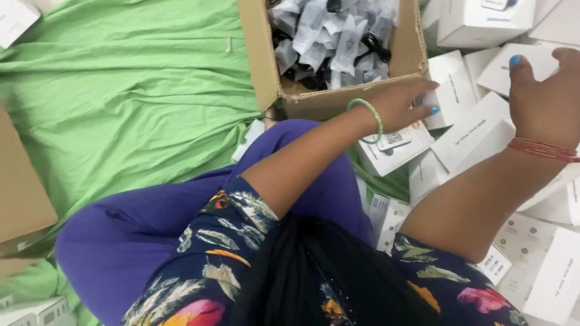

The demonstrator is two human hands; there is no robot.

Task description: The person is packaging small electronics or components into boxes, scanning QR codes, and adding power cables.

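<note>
My left hand (402,102), with a green bangle on the wrist, reaches forward past the corner of a cardboard carton (338,99). Its fingers curl over the edge of a small white box (452,90). My right hand (544,96), with a red thread bracelet, lies on the pile of white boxes at the far right. Its thumb presses on another white box (531,60), and its fingers run out of the frame. A long white box (474,136) lies between my two hands.
The open carton holds several small items in clear and grey bags (335,39). Several white boxes (544,265) are heaped on the right. A green cloth (121,90) covers the floor on the left. A flat brown carton (18,193) is at the left edge. My purple-clad knee (151,229) is in the foreground.
</note>
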